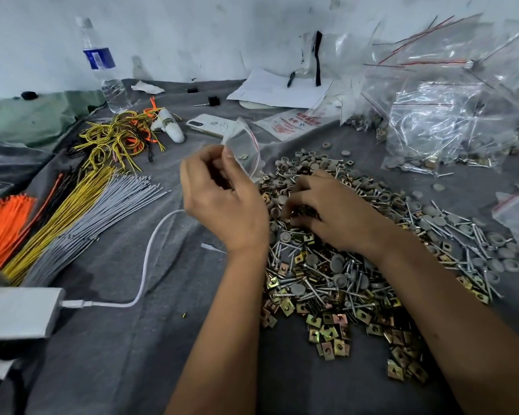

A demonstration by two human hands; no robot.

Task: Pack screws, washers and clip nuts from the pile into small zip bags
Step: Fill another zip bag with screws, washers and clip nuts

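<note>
- My left hand [222,199] pinches a small clear zip bag [244,148] with a red seal strip, held up and tilted, one small piece inside.
- My right hand [327,211] rests fingers-down in the pile [342,265]: silver screws, round grey washers, brass-coloured square clip nuts, spread across the grey cloth.

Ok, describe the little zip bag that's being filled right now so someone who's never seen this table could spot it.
Start at the big pile of hardware on the grey cloth. At its far left edge the left hand is raised, pinching a small clear zip bag. Unlike the heaped bags at far right, it is held in the air, with a red strip.
</note>
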